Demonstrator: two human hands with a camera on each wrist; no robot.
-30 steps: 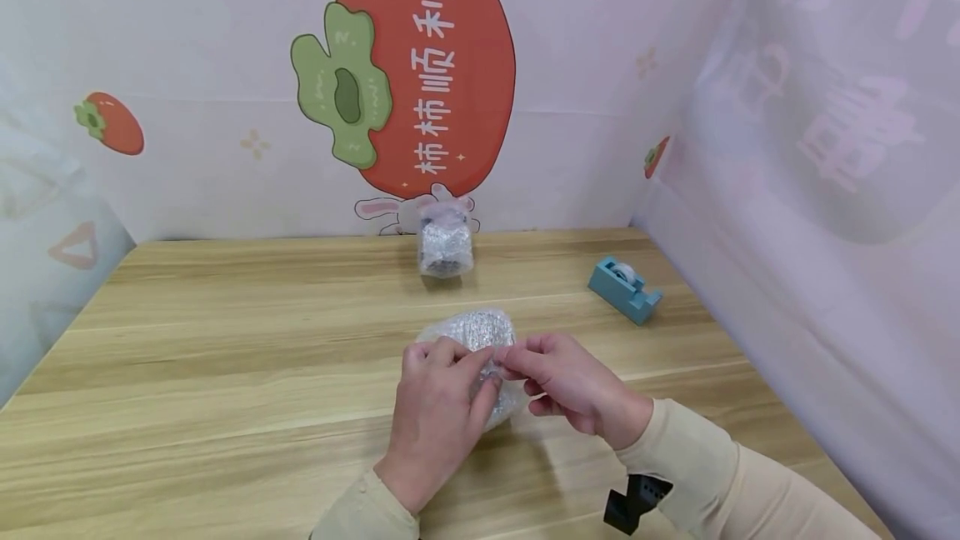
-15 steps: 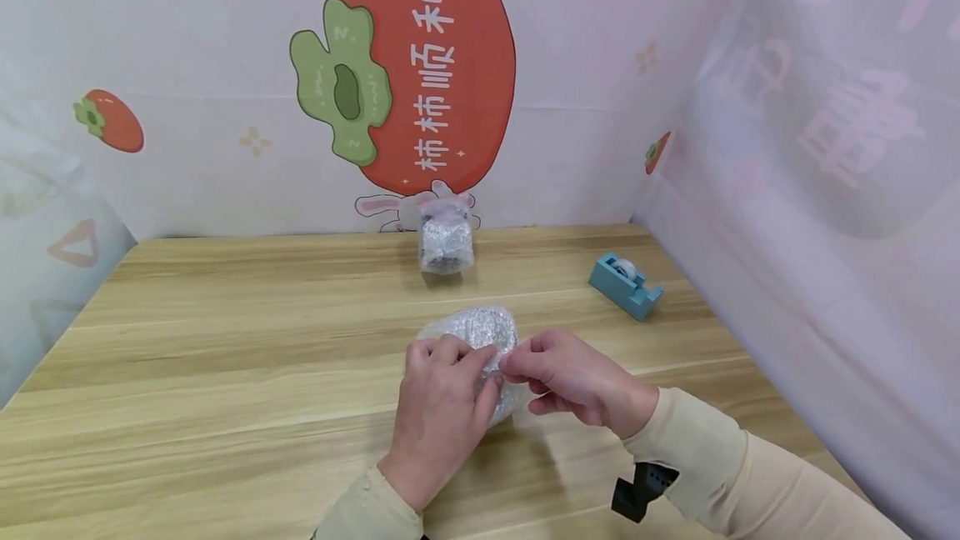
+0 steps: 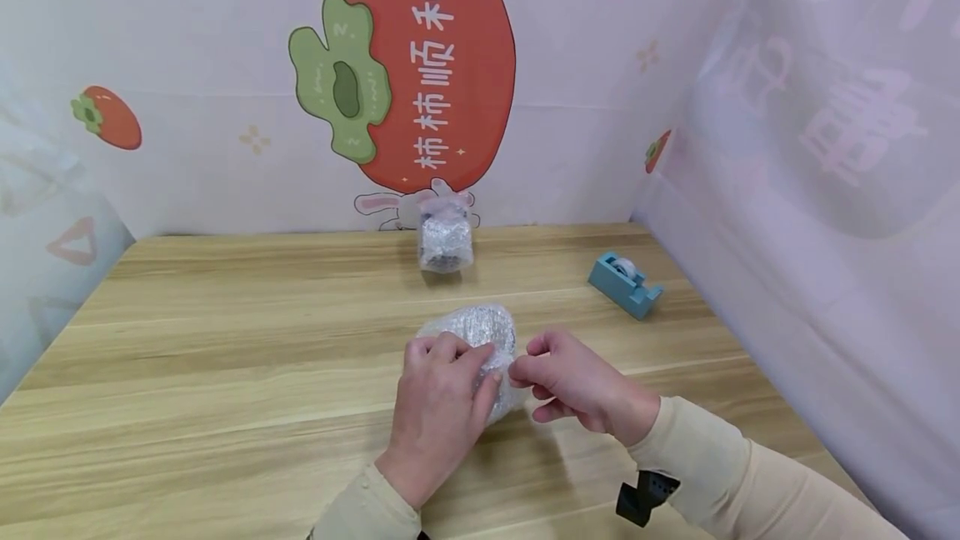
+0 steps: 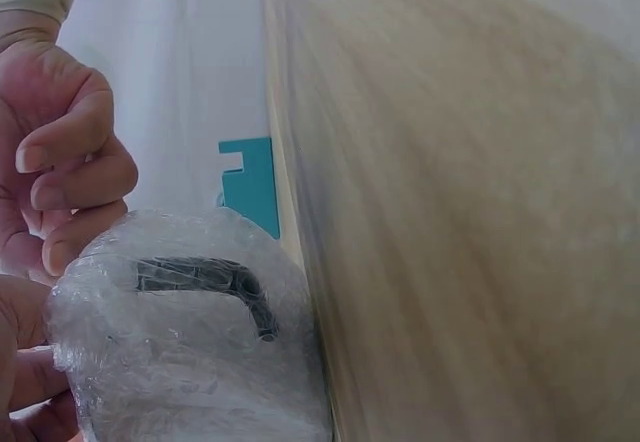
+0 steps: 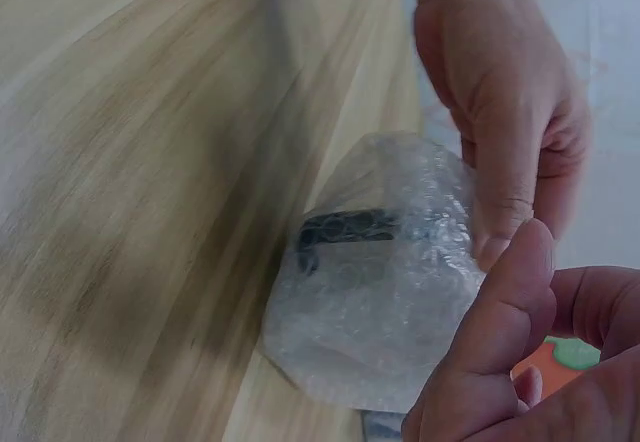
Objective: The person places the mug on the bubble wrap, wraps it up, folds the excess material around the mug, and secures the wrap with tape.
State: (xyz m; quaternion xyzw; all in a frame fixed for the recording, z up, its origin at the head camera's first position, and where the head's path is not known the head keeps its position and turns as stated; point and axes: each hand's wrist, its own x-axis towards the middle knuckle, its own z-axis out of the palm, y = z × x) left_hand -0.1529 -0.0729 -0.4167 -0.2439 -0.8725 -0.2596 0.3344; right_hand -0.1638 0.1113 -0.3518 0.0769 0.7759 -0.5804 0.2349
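A rounded bundle in clear bubble wrap [image 3: 480,323] lies on the wooden table in front of me. My left hand [image 3: 438,415] grips it from the near left, fingers over its top and thumb on its near side. Through the wrap, a dark bent strip [image 4: 205,275] shows at one end. My right hand [image 3: 581,382] is at the bundle's right edge, thumb and forefinger brought together, the other fingers loosely curled. In the right wrist view its thumb and forefinger [image 5: 500,312] are close beside the wrap; I cannot tell whether they pinch something thin and clear.
A second bubble-wrapped bundle [image 3: 446,240] stands at the table's back edge. To the right sits a teal tape dispenser [image 3: 625,284] with a roll in it. Printed cloth [image 3: 570,148] hangs behind the table [image 3: 225,373] and along both sides.
My right hand's fingertips have drawn slightly right, off the top of the bundle toward its right edge. The left hand keeps its grip and the bundle stays in place.
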